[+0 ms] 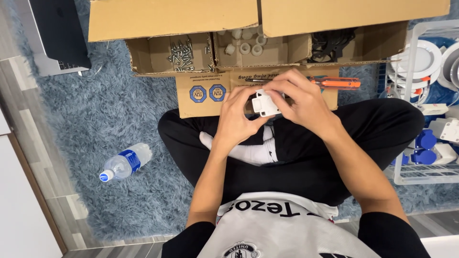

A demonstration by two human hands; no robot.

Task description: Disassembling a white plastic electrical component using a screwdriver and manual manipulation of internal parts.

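I sit cross-legged on a blue shaggy rug. Both hands meet over my lap around a small white plastic part (264, 102) with a boxy shape. My left hand (237, 114) grips it from the left and below. My right hand (299, 98) covers it from the right, fingers curled over its top. An orange-handled screwdriver (334, 83) lies on the cardboard flap (205, 93) just beyond my right hand, untouched.
An open cardboard box (143, 57) ahead holds screws (181, 53), white round pieces (246, 45) and black parts (332, 44) in separate compartments. A water bottle (125, 162) lies on the rug at left. A white wire rack (420, 172) with white fittings stands at right. A laptop (52, 33) sits upper left.
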